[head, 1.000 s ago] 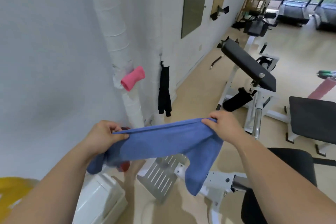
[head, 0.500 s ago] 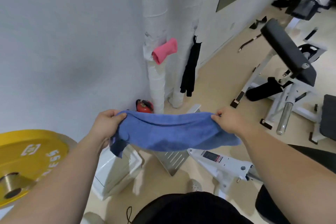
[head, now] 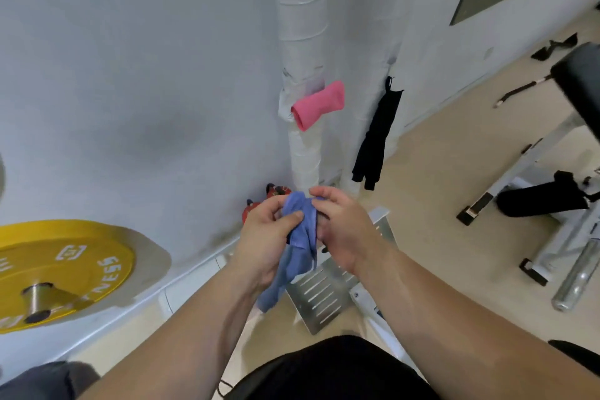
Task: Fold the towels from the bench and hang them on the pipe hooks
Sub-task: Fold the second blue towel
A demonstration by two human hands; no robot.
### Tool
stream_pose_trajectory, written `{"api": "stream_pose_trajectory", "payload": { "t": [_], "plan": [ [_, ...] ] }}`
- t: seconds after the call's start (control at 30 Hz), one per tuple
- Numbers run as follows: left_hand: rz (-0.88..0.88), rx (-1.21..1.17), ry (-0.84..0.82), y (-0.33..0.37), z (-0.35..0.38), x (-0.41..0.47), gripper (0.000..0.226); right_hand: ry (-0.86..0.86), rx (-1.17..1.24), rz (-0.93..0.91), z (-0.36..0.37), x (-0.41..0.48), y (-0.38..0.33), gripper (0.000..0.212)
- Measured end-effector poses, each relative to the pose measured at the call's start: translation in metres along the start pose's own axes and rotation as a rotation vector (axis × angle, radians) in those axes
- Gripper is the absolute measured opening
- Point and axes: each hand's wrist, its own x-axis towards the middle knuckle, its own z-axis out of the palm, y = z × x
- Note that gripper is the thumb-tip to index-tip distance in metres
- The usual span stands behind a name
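A blue towel [head: 300, 237] hangs folded in half between my two hands, its lower end drooping toward the floor. My left hand [head: 264, 237] pinches its top edge with thumb and fingers. My right hand [head: 344, 230] grips the same top edge from the other side, so the two hands nearly touch. Straight ahead stands a white wrapped pipe [head: 302, 42] with a pink towel [head: 318, 104] hanging from it. A black towel [head: 376, 136] hangs from a hook on the second pipe to the right.
A yellow weight plate [head: 58, 266] on a bar juts in at the left. A ribbed metal footplate [head: 328, 292] lies on the floor below my hands. Red kettlebells [head: 256, 208] sit at the pipe's foot. A black padded bench [head: 578, 75] on a white frame stands at the right.
My hands have come together, bringing the two ends of the blue towel against each other so that it hangs doubled. The view has tilted down and closer to the pipe.
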Motion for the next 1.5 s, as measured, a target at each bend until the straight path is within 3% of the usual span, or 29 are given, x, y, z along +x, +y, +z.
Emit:
{"api": "stream_pose_trajectory", "payload": {
  "t": [0.1, 0.23, 0.47, 0.63, 0.87, 1.03, 1.17, 1.27, 1.5],
  "plan": [
    [-0.002, -0.084, 0.085, 0.008, 0.019, 0.011, 0.026, -0.136, 0.174, 0.013, -0.02, 0.012, -0.015, 0.029],
    [-0.002, -0.181, 0.146, 0.014, 0.047, 0.022, 0.041, -0.274, -0.007, -0.034, -0.039, 0.027, -0.023, 0.044],
    [-0.025, -0.175, 0.231, 0.015, 0.077, 0.03, 0.049, -0.263, -0.315, -0.145, -0.073, 0.043, -0.031, 0.043],
    [-0.027, -0.142, 0.279, 0.012, 0.082, 0.023, 0.047, -0.248, -0.382, -0.112, -0.086, 0.052, -0.032, 0.037],
    [0.038, -0.069, 0.405, 0.006, 0.074, 0.014, 0.029, -0.279, 0.234, 0.148, -0.088, 0.052, -0.043, 0.036],
    [0.026, -0.02, 0.382, 0.012, 0.084, 0.013, 0.015, -0.275, -0.204, -0.07, -0.093, 0.052, -0.04, 0.033],
    [0.007, -0.006, 0.347, 0.01, 0.096, 0.012, 0.013, -0.201, -0.402, -0.2, -0.098, 0.051, -0.046, 0.023],
    [0.017, -0.036, 0.325, 0.01, 0.104, 0.011, 0.006, -0.122, -0.459, -0.267, -0.101, 0.053, -0.051, 0.016],
    [0.044, -0.038, 0.281, 0.014, 0.121, 0.009, 0.008, -0.03, -0.521, -0.287, -0.108, 0.055, -0.055, 0.024]
  ]
}}
